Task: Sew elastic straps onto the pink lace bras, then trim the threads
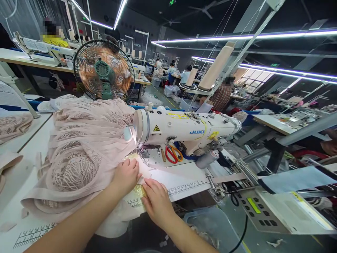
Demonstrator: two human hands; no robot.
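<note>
The left hand (126, 175) lies flat, palm down, with fingers loosely spread, pressing on the edge of the pink fabric (86, 147) just in front of the needle area (139, 149) of the sewing machine (184, 128). It does not grip anything; it only rests on the cloth. The right hand (156, 200) is also open and flat, fingers together, lying on a small yellowish piece (138, 191) at the table edge, beside the left hand and nearly touching it. The fabric is a big heap of lace and plain bands, spread over the table (181, 181) to the left of the machine and reaching under the machine's head. A printed ruler (184, 188) runs along the table front near the right hand. Red and orange scissors (172, 153) lie on the machine bed, behind the hands. A fan (104, 70) stands behind the heap. A control panel (259, 209) is at the right, well apart from the hands.
</note>
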